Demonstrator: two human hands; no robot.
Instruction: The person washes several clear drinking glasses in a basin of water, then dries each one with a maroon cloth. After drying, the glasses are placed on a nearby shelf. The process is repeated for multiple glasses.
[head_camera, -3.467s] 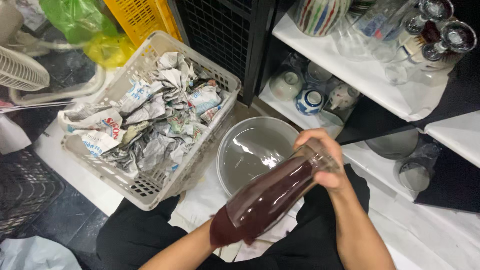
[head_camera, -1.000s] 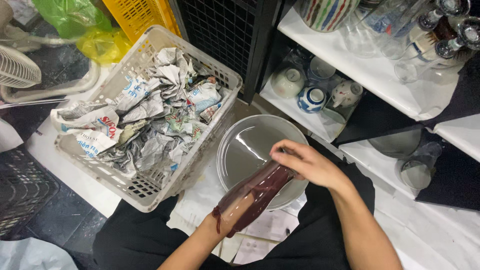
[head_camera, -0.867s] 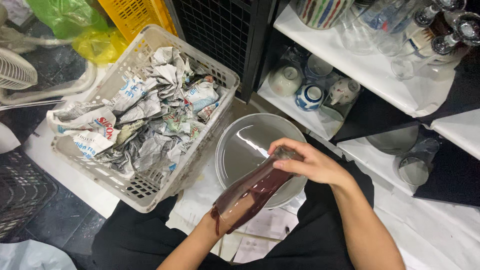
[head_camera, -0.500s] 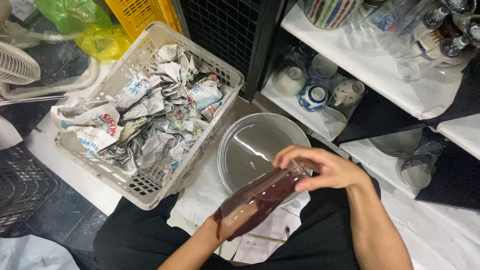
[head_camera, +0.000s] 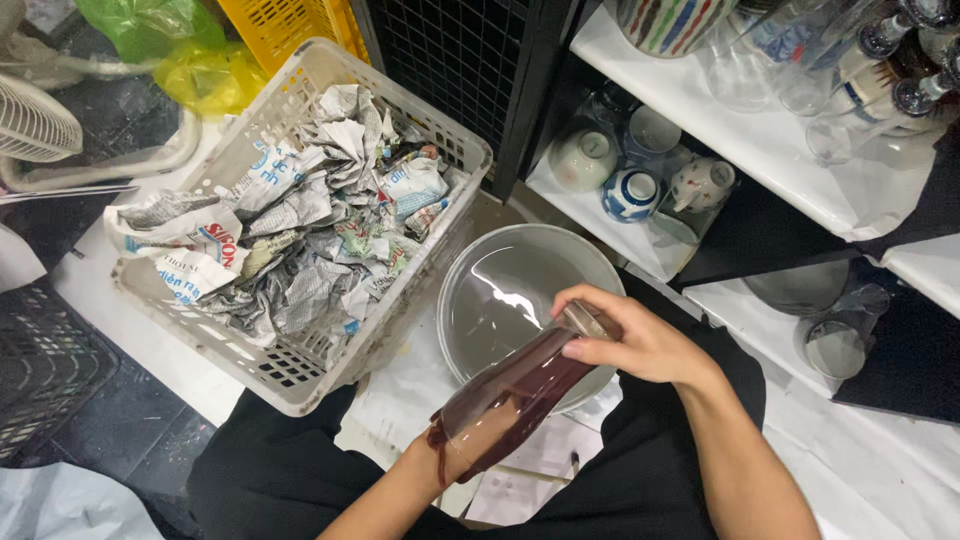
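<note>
right hand (head_camera: 640, 345) grip closed on vase (head_camera: 520, 395) rim | left hand inside vase

A dark red glass vase (head_camera: 520, 395) is lying tilted near the middle of the frame, its mouth toward 7 o'clock and its base toward 1 o'clock. The left hand (head_camera: 470, 440) is sitting inside the vase, seen through the tinted glass up to the wrist. The right hand (head_camera: 640, 340) is gripping the narrow base end. Just behind the vase, toward 12 o'clock, a wide clear glass bowl (head_camera: 500, 290) is resting on white paper. At 10 o'clock a white plastic basket (head_camera: 300, 370) is holding crumpled newspaper (head_camera: 300, 230). At 1 o'clock, small ceramic cups (head_camera: 630, 190) are standing on a white shelf (head_camera: 760, 150).
</note>
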